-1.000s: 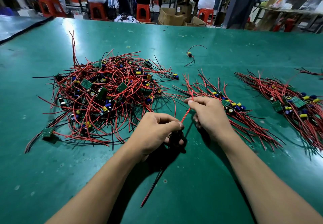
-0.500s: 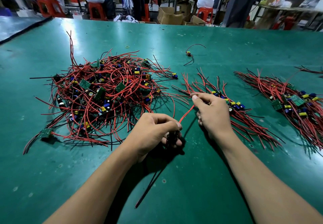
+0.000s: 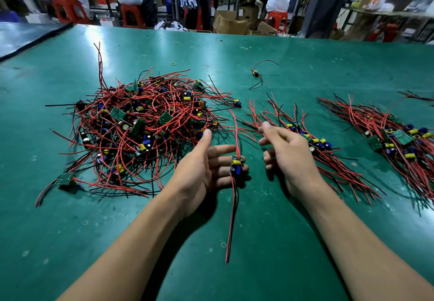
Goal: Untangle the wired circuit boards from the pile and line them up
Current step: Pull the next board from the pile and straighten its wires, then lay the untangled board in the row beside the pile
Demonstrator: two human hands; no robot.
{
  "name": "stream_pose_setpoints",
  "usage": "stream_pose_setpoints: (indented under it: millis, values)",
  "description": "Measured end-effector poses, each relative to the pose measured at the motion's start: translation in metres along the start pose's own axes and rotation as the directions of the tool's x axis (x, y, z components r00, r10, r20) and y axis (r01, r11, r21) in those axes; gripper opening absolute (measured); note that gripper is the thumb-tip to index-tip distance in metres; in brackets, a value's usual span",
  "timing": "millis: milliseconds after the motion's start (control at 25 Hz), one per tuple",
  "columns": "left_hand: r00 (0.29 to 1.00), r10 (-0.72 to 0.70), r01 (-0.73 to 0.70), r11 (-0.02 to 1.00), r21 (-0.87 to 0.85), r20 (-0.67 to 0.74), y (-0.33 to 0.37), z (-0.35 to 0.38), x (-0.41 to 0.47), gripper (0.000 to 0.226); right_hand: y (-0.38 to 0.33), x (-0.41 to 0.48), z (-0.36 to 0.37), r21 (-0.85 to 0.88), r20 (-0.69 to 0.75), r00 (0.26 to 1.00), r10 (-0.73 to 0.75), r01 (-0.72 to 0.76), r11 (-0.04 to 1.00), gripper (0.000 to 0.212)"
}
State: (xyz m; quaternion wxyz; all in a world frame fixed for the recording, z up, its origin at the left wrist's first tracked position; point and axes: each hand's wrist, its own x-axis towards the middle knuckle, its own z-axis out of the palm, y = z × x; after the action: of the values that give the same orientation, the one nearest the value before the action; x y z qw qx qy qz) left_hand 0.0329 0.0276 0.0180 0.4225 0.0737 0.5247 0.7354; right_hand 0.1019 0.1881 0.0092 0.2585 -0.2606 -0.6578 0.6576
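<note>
A tangled pile (image 3: 143,127) of small green circuit boards with red and black wires lies left of centre on the green table (image 3: 270,242). One wired board (image 3: 236,166) rests across the fingertips of my left hand (image 3: 204,171), whose palm is up and fingers spread. Its red wires run up toward the pile and its red and black wires trail down toward me. My right hand (image 3: 285,152) hovers just right of it, fingers loosely curled and holding nothing. A lined-up bundle (image 3: 312,145) of boards lies under and beyond my right hand.
A second lined-up bundle (image 3: 394,138) lies at the far right. A lone wired board (image 3: 256,73) sits further back, with a small rubber band (image 3: 173,63) left of it. People on red stools (image 3: 131,14) and cardboard boxes (image 3: 229,22) stand beyond the far edge.
My left hand has opened from a closed grip, so the board now lies on its fingers. My right hand has let go of the red wire it was pinching.
</note>
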Motion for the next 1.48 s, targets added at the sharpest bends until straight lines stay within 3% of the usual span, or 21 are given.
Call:
stream_pose_setpoints:
  millis: [80,120,200,280,400,520,600,680,760,880,1000,1120,1320,1480]
  values:
    - [1.000,-0.004,0.005,0.999,-0.043,0.031,-0.001,-0.002,0.002,0.074,-0.003,-0.011,0.005,-0.109,0.162,0.984,-0.070,0.089,0.990,0.023]
    - [0.999,-0.003,0.006,0.998,-0.067,0.050,-0.001,-0.003,0.003,0.076,-0.002,-0.016,0.008,-0.215,0.238,0.964,-0.118,0.171,0.962,0.033]
    - [0.997,0.006,0.002,0.996,-0.093,0.081,0.000,-0.004,0.002,0.077,0.002,-0.021,0.014,-0.436,0.293,0.925,-0.242,0.354,0.827,0.051]
    - [0.997,0.011,-0.006,0.997,-0.079,0.074,0.001,-0.002,0.000,0.070,0.001,-0.020,0.016,-0.456,0.232,0.925,-0.300,0.376,0.806,0.053]
    - [0.992,0.086,-0.089,0.996,-0.030,-0.092,-0.003,0.004,-0.001,0.043,-0.003,-0.011,0.005,-0.479,0.015,0.941,-0.339,0.304,0.824,0.044]
    - [0.925,0.256,-0.266,0.964,0.004,-0.281,-0.003,0.001,-0.002,0.020,-0.006,-0.002,-0.012,-0.669,-0.126,0.898,-0.421,0.237,0.705,0.041]
    - [0.897,0.298,-0.314,0.949,0.003,-0.328,-0.001,0.000,-0.004,0.029,-0.007,-0.003,-0.013,-0.739,-0.096,0.864,-0.494,0.270,0.617,0.037]
    - [0.880,0.330,-0.325,0.943,0.073,-0.341,-0.001,0.000,-0.003,0.049,-0.006,-0.008,-0.005,-0.687,0.021,0.862,-0.507,0.381,0.619,0.026]
    - [0.887,0.335,-0.307,0.942,0.134,-0.318,0.000,-0.003,0.001,0.066,-0.003,-0.014,0.006,-0.626,0.179,0.886,-0.428,0.438,0.645,0.018]
    - [0.943,0.255,-0.221,0.961,0.169,-0.216,0.005,-0.009,0.007,0.073,0.006,-0.016,0.014,-0.637,0.284,0.901,-0.328,0.433,0.638,0.018]
    - [0.956,0.263,-0.203,0.911,0.360,-0.128,0.001,-0.011,0.008,0.056,0.008,-0.016,0.019,-0.616,0.290,0.926,-0.240,0.373,0.694,0.038]
    - [0.921,0.359,-0.224,0.809,0.543,-0.155,-0.004,-0.013,0.008,0.032,0.008,-0.017,0.021,-0.568,0.328,0.933,-0.149,0.321,0.758,0.054]
    - [0.914,0.385,-0.228,0.751,0.620,-0.129,-0.008,-0.011,0.004,0.001,0.005,-0.018,0.020,-0.524,0.364,0.916,-0.166,0.349,0.777,0.048]
    - [0.867,0.490,-0.306,0.674,0.673,-0.096,-0.011,-0.005,-0.006,0.003,0.003,-0.019,0.016,-0.393,0.374,0.917,-0.138,0.291,0.872,0.039]
